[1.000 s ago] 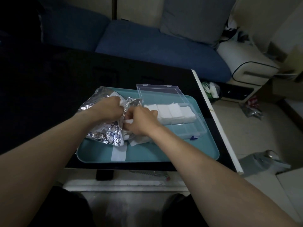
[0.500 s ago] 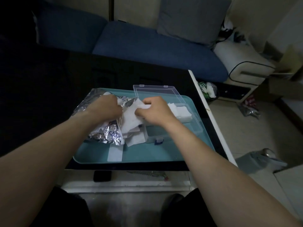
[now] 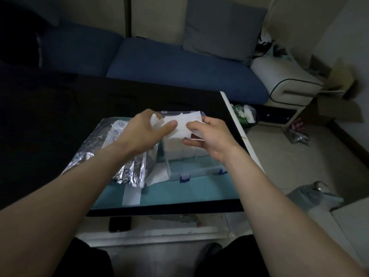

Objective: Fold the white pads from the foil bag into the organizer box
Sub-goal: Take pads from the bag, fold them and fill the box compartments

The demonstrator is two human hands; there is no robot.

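Head view, looking down over both forearms. Both hands are up above the tray [image 3: 179, 193], sharing one white pad [image 3: 180, 124] between them. The left hand [image 3: 143, 131] has its grip clenched on the pad's left end, thumb laid across the front, a crumpled corner poking out by the knuckles. The right hand [image 3: 209, 136] pinches the pad's right part, thumb on top, fingers curled beneath. The pad hangs in the air over the box [image 3: 196, 166], its top edge reaching up past the far rim, not touching the box as far as the view shows.

The box is clear plastic with blue latches on its near wall, sitting on the teal tray's right half. Its lid is open at the back, mostly hidden behind the pad. Something pale lies in the far compartments, under the hands; the near compartments show the teal through them.

Left of the box lies the foil bag [image 3: 127, 172], crinkled and silver, partly under the left forearm. Another pad [image 3: 157, 175] pokes out of its mouth, lying flat on the tray just beside the box's near-left corner. A pale strip [image 3: 131, 194] lies on the tray's near edge.

The tray rests on a dark table [image 3: 60, 120]. Beyond it, a blue sofa [image 3: 179, 64].
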